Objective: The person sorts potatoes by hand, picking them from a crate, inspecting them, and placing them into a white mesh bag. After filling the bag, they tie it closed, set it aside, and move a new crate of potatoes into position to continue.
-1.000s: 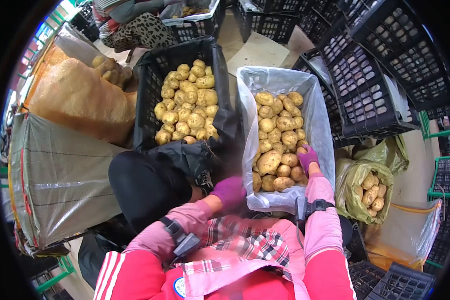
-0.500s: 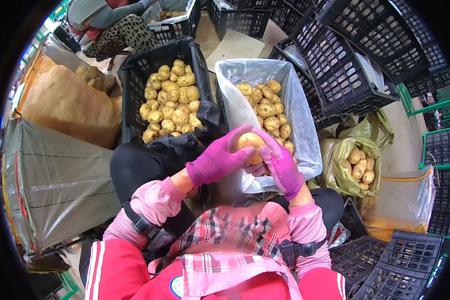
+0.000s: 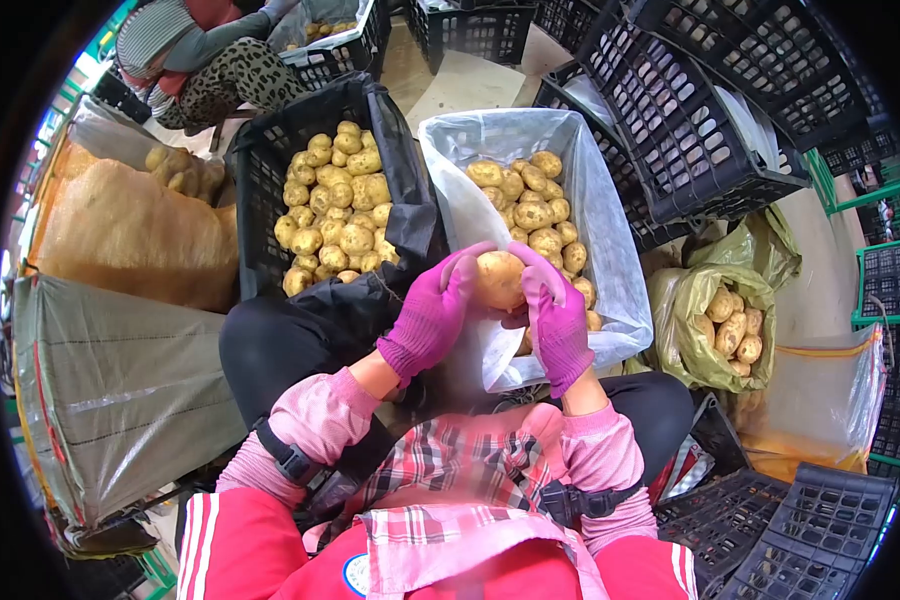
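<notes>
Both my hands wear pink gloves and hold one large potato (image 3: pixel 498 280) between them, over the near edge of the white-lined crate (image 3: pixel 610 250). My left hand (image 3: pixel 432 312) grips its left side; my right hand (image 3: pixel 555 320) has its fingers curled round the right side. Behind them, potatoes (image 3: pixel 545 240) lie in the white-lined crate. A black crate (image 3: pixel 255 215) on the left, lined in black, holds a pile of potatoes (image 3: pixel 340 200).
A green bag (image 3: pixel 670 325) with potatoes stands at the right. Large sacks (image 3: pixel 135 235) fill the left side. Stacked black crates (image 3: pixel 660 120) rise at the upper right. Another person (image 3: pixel 205 70) crouches at the upper left.
The potato stays between my hands. My left fingers have shifted back to its left side, leaving more of it visible. The view has shifted slightly.
</notes>
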